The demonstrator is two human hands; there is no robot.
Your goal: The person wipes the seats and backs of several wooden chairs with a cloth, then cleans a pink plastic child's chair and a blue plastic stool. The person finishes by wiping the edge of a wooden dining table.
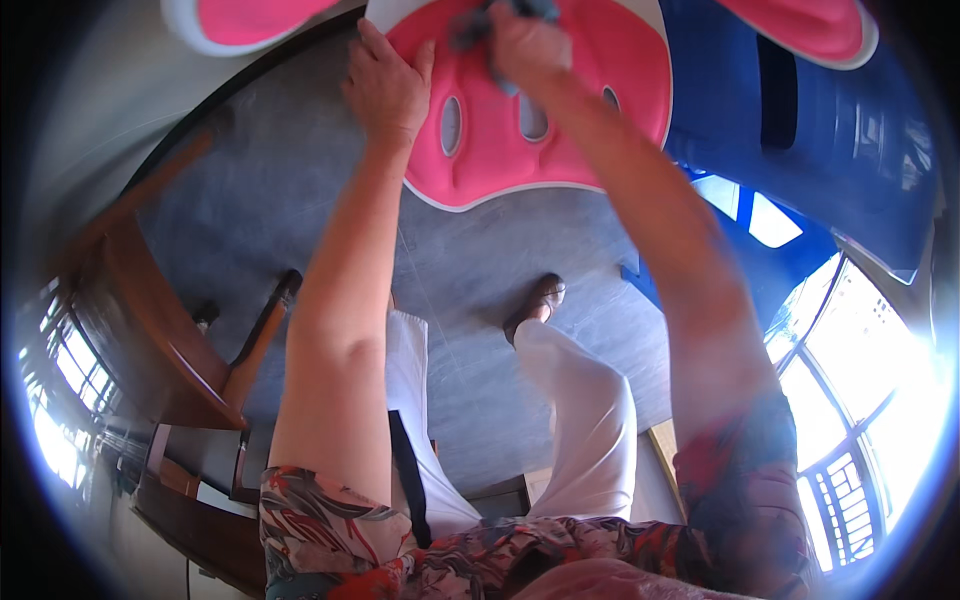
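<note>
A pink moulded pad (487, 165) with a white rim lies before me at the top of the head view, with oval openings along its near part. My left hand (390, 86) rests at the pad's left edge, thumb and fingers spread, no separate thing in its grasp. Over the pad's upper middle, my right hand (529, 49) is closed around a dark grey, cloth-like thing (469, 30). Blur hides what exactly that thing is. The pad's far end lies beyond the top of the view.
More pink parts with white rims, one at left (251, 19) and one at right (814, 26), flank the pad. Blue panels (847, 127) stand to the right. Brown wooden furniture (172, 330) is at left. Grey floor (457, 262) stretches beneath my feet.
</note>
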